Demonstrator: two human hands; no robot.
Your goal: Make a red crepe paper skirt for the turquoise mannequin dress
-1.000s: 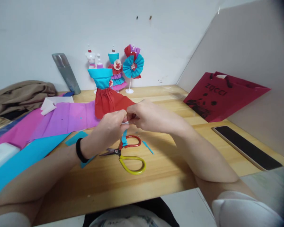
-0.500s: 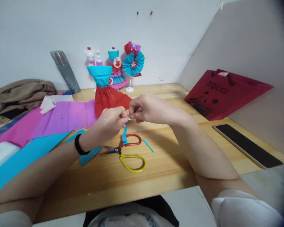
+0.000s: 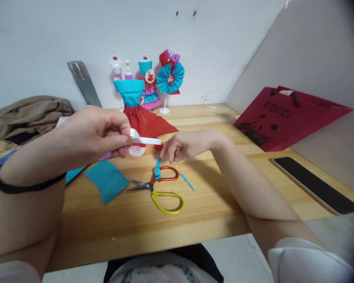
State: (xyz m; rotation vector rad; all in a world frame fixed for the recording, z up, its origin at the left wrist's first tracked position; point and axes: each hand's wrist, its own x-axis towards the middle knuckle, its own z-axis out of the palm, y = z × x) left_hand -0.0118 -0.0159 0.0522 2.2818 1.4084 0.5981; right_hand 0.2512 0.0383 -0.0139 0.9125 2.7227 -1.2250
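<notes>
My left hand (image 3: 103, 135) is raised, thumb and fingers pinching one end of a glossy white strip (image 3: 149, 140) that points right. Over the table, my right hand (image 3: 185, 146) hangs with its fingers bent and pressed together; what is in them, if anything, is hidden. Its fingertips are by the upper end of a narrow turquoise strip (image 3: 157, 169). Below lie scissors (image 3: 149, 186) with one red and one yellow handle, blades parted. Behind the hands a small dress form wears a turquoise top (image 3: 129, 92) and a red skirt (image 3: 144, 122).
A turquoise square (image 3: 106, 181) lies left of the scissors, a thin turquoise scrap (image 3: 187, 181) right of them. Other small dressed forms (image 3: 149, 86) stand at the wall. A red paper bag (image 3: 283, 122) leans right, behind a phone (image 3: 315, 184). Brown cloth (image 3: 32, 118) lies left.
My hands have parted from a joint pinch. The left has moved left and nearer with the white strip; the right has tipped downward near the turquoise strip. The view has shifted slightly.
</notes>
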